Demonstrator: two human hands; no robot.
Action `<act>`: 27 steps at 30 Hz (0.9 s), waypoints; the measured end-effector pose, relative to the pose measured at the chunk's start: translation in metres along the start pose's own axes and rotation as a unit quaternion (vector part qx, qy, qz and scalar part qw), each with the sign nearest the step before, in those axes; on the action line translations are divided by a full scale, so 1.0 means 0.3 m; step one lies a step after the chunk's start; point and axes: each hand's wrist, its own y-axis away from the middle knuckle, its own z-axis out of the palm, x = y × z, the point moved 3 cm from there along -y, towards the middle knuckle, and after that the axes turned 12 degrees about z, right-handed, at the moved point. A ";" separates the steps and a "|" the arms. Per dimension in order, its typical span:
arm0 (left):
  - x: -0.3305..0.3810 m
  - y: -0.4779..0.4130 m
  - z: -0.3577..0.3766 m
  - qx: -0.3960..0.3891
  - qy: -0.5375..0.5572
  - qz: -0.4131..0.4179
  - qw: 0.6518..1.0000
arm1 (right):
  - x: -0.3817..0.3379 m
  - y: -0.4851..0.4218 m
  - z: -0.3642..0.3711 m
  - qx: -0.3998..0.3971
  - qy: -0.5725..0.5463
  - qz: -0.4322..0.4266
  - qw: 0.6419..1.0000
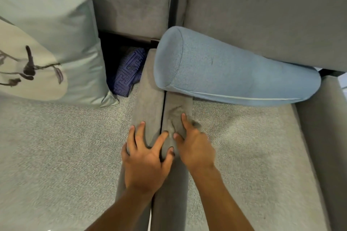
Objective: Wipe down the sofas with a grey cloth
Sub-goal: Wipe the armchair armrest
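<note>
L hand [146,159] splayed on one sofa armrest [148,99], R hand [195,148] grips grey cloth [175,118] on adjoining armrest [169,202], blue bolster [234,73] behind

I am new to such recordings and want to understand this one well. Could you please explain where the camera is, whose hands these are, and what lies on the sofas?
There is no machine here: a person works with bare hands. The single picture comes from a camera worn on the head, looking down. It shows two grey sofas with their armrests side by side in the middle. The left hand rests with spread fingers on the left armrest. The right hand holds a bunched grey cloth against the right armrest. A blue bolster lies on the right seat, one end over the armrests. A pale green pillow sits on the left seat. Some dark purple fabric shows in the dark gap beside it.
</note>
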 end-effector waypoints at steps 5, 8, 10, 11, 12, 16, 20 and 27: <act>-0.001 0.003 0.005 0.004 0.000 -0.002 1.000 | -0.016 -0.072 -0.002 0.013 0.004 0.005 1.000; 0.002 0.004 0.007 0.007 -0.003 -0.004 1.000 | -0.041 -0.111 -0.010 0.011 -0.041 0.017 0.999; 0.002 0.005 0.005 0.005 -0.008 -0.005 1.000 | -0.035 -0.081 -0.003 0.010 -0.053 0.015 0.998; 0.002 0.006 0.004 0.002 -0.011 -0.004 1.000 | -0.021 -0.053 0.008 0.009 -0.052 0.011 0.999; 0.001 0.006 0.004 0.001 -0.013 -0.003 1.000 | 0.000 -0.020 0.021 0.006 -0.046 0.009 0.999; -0.002 0.008 0.004 -0.002 -0.009 -0.004 1.000 | 0.116 0.097 0.078 -0.011 -0.058 0.032 0.998; 0.000 0.010 0.006 -0.010 -0.012 -0.006 1.000 | 0.112 0.038 0.062 -0.017 -0.082 0.038 0.996; 0.000 0.005 0.002 -0.035 0.012 -0.025 0.999 | 0.132 0.089 0.088 -0.056 -0.117 0.017 0.991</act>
